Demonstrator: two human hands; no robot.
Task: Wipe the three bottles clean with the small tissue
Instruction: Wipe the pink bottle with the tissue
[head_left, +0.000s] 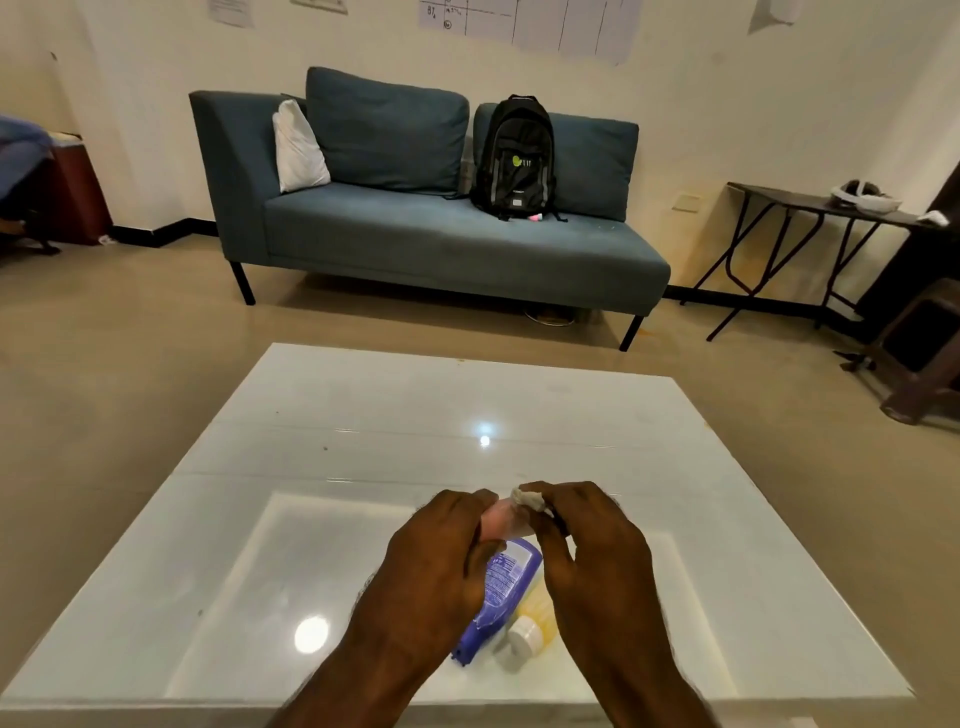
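Above the white glossy table, my left hand grips a small pink bottle, most of it hidden by my fingers. My right hand pinches a small crumpled white tissue against the top of that pink bottle. Under my hands a blue bottle lies on its side on the table. Beside it, to the right, lies a yellow bottle with a white cap, partly covered by my right hand.
A blue sofa with a black backpack and a white pillow stands beyond the table. A dark folding table is at the right wall, a brown stool at the far right.
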